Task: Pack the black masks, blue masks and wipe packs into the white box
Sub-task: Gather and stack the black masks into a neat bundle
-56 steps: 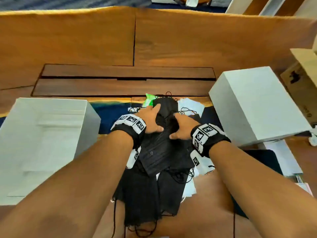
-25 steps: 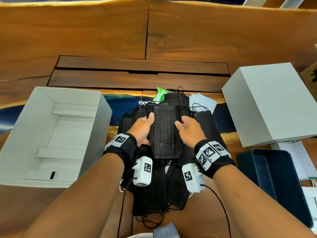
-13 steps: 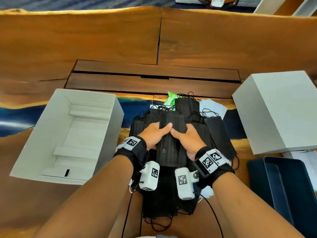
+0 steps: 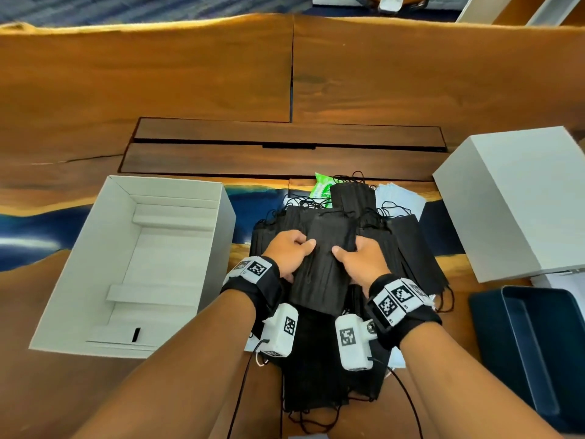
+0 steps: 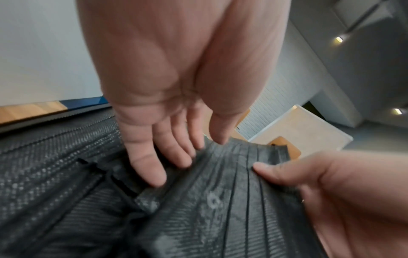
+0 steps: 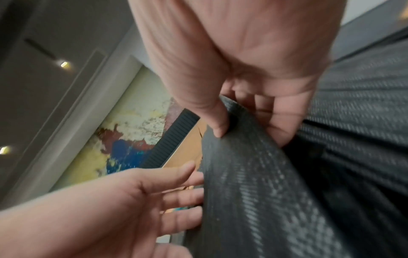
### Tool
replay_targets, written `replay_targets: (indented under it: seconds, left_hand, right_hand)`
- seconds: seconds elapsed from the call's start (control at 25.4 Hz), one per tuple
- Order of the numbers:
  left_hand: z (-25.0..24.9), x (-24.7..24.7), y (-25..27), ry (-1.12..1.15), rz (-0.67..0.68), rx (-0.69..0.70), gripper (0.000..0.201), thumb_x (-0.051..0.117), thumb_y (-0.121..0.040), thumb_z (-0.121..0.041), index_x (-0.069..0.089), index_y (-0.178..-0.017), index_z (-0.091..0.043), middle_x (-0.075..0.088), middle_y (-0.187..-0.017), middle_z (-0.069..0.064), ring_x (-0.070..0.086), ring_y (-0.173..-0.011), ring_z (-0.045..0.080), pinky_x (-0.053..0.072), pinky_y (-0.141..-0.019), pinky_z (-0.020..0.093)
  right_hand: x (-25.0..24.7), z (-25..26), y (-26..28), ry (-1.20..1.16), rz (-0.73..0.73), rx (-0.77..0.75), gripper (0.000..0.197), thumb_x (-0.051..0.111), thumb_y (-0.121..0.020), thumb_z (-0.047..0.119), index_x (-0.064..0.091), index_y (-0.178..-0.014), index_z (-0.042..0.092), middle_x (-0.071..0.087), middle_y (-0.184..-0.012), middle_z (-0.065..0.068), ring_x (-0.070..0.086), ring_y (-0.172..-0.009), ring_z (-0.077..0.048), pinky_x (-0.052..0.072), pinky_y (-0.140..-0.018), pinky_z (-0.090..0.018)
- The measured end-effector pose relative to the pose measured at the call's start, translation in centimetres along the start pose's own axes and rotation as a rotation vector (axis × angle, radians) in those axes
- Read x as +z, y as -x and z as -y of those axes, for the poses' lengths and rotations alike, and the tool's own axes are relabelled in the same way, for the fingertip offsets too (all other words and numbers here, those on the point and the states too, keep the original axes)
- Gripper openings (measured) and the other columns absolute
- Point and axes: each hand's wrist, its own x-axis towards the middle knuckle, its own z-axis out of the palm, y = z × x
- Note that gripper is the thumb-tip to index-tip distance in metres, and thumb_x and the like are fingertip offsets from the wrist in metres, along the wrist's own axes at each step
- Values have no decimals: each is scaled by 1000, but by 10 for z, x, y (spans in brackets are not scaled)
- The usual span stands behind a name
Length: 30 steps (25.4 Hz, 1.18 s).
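A broad wooden table [image 4: 190,74] with blue resin streaks and a dark inset panel carries the whole scene. At its middle, the left hand [image 4: 289,253] and right hand [image 4: 359,258] hold a stack of black masks [image 4: 326,264] between them, lifted a little over the spread pile of black masks [image 4: 411,248] beneath. The right hand pinches the stack's edge, thumb on top and fingers curled under. The left hand's fingers [image 5: 152,167] lie fairly straight against the stack's other edge, thumb over the top. Just beyond the fingertips, a green wipe pack [image 4: 321,186] and pale blue masks [image 4: 400,198] show from under the black pile. To the left of the left hand, just beside the pile, stands the open white box [image 4: 221,217]. Well to the right of the right hand sits a closed white box [image 4: 512,201], with a dark blue tray [image 4: 538,343] nearer the person.
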Motion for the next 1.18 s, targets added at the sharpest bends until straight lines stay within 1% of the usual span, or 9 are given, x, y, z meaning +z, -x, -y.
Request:
replay_targets:
  seconds: [0.08, 0.2, 0.39, 0.47, 0.55, 0.67, 0.79, 0.94, 1.18]
  left_hand:
    - [5, -2, -5, -28, -89, -16, 22, 61, -94, -30, 57, -112, -17, 61, -104, 5, 63, -89, 23, 61, -63, 39]
    - [7, -4, -9, 41, -148, -27, 36, 64, -92, -21, 53, -126, -15, 60, -119, 6, 62, -101, 24, 60, -79, 43]
    - [3, -8, -13, 112, -61, -20, 60, 64, -92, -15, 38, -146, -14, 55, -130, 7, 58, -113, 26, 56, -88, 45]
    - [4, -7, -16, 103, -30, 14, 61, 62, -93, -16, 35, -148, -12, 60, -117, 7, 59, -107, 24, 53, -91, 42]
    - [4, -6, -14, 59, -14, 73, 43, 55, -96, -13, 44, -138, -13, 60, -93, 5, 58, -90, 22, 50, -76, 34]
    - [2, -5, -12, 236, -11, 53, 22, 45, -98, -8, 57, -114, -18, 65, -97, 11, 58, -80, 22, 48, -65, 30]
    - [1, -4, -10, 590, 34, -38, 27, 39, -100, 1, 61, -104, -12, 66, -106, 15, 63, -88, 26, 57, -79, 39]
    - [-1, -6, -3, 682, 119, -110, 23, 44, -102, -12, 60, -118, -11, 67, -106, 9, 64, -97, 26, 53, -88, 54]
    - [-4, 0, -5, 731, 162, -84, 54, 56, -96, -23, 36, -145, -11, 55, -138, 15, 60, -118, 32, 52, -95, 55]
  right_hand:
    - [-5, 3, -6, 218, -121, -75, 14, 67, -86, 22, 72, -98, 15, 74, -95, -4, 69, -91, -25, 57, -85, -42]
    - [-6, 12, -10, 430, -142, -132, 20, 66, -88, 24, 69, -104, 11, 71, -102, -6, 64, -98, -26, 48, -81, -28]
    - [7, 15, -21, 414, -90, -97, 34, 68, -86, 26, 62, -116, 9, 67, -115, -6, 62, -109, -27, 50, -90, -34]
    - [9, 14, -21, 394, -67, -97, 33, 67, -88, 26, 53, -110, 7, 63, -108, -7, 61, -102, -26, 49, -83, -33]
    - [12, 10, -21, 314, -43, -100, 36, 68, -87, 29, 47, -109, 10, 60, -107, -6, 60, -100, -24, 50, -86, -38]
    - [11, 8, -18, 176, 20, -62, 31, 67, -87, 35, 56, -107, 14, 66, -105, -4, 65, -96, -23, 57, -80, -43]
    - [9, 9, -9, -2, 136, 15, 23, 63, -93, 27, 64, -111, 12, 71, -105, -4, 68, -86, -16, 57, -62, -31]
    - [10, 9, -8, -121, 121, -14, 15, 59, -95, 21, 63, -109, 15, 71, -109, -7, 69, -99, -24, 57, -87, -50]
    - [16, 15, 1, -227, 189, -39, 23, 58, -95, 13, 59, -118, 11, 70, -113, -10, 67, -105, -23, 55, -93, -44]
